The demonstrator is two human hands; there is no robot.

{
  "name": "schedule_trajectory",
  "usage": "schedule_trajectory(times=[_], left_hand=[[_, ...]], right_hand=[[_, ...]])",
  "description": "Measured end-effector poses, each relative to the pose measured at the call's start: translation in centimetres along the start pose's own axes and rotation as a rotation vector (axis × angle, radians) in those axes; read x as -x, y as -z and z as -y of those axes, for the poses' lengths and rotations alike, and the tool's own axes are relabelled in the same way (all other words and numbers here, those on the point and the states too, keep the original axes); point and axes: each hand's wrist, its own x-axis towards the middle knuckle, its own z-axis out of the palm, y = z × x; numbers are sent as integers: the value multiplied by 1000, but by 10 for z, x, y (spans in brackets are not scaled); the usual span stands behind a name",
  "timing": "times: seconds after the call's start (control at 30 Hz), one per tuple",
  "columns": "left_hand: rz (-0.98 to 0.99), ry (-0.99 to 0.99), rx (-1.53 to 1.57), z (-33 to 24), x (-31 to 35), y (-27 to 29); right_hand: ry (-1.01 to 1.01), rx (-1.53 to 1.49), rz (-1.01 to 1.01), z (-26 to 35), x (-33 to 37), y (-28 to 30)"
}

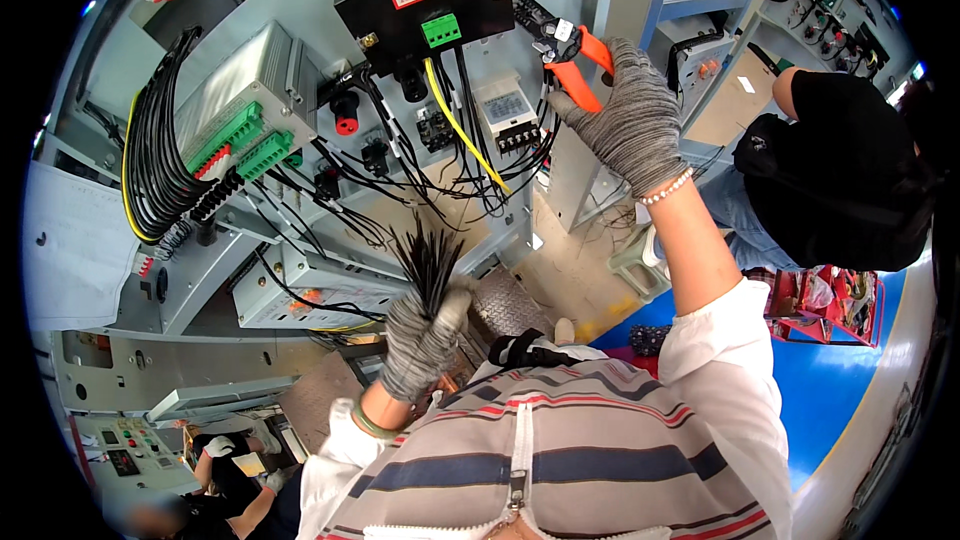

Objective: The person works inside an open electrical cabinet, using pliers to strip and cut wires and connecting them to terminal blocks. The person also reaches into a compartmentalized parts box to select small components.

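Observation:
My left hand (pixel 418 345), in a grey knitted glove, is closed round a bundle of thin black strips (pixel 428 265) that look like cable ties, their ends fanning upward. My right hand (pixel 635 120), gloved alike, is raised to the upper right and grips orange-handled pliers (pixel 574 87). The dark head of the pliers is beside a black box (pixel 425 5) with a green terminal block (pixel 441 31); whether they touch I cannot tell. Below the box, a yellow wire (pixel 450 110) and several black wires (pixel 410 155) hang loosely toward my left hand.
A grey metal module (pixel 245 95) with green connectors and a thick black wire bundle (pixel 150 160) is at left. A small white terminal unit (pixel 506 112) sits right of the yellow wire. One person (pixel 840 180) is at right near a red rack (pixel 820 305); another person (pixel 235 490) is at lower left.

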Motion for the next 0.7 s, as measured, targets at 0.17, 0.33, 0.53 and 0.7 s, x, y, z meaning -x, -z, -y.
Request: schedule_trajectory(times=[0.17,0.33,0.53,0.7], left_hand=[[-25,-764,-601,-102,-75,-3],[-239,-1043,-1122,-184,-141,-34],[-269,-879,-1626,-205,-159,-56],[-193,-952,-1550,-202,-169,-55]], right_hand=[[35,-53,-9,-13,-1,-3],[-37,-114,-68,-3,3,-6],[-65,-234,-24,2,5,-15],[-115,-260,53,4,8,-11]])
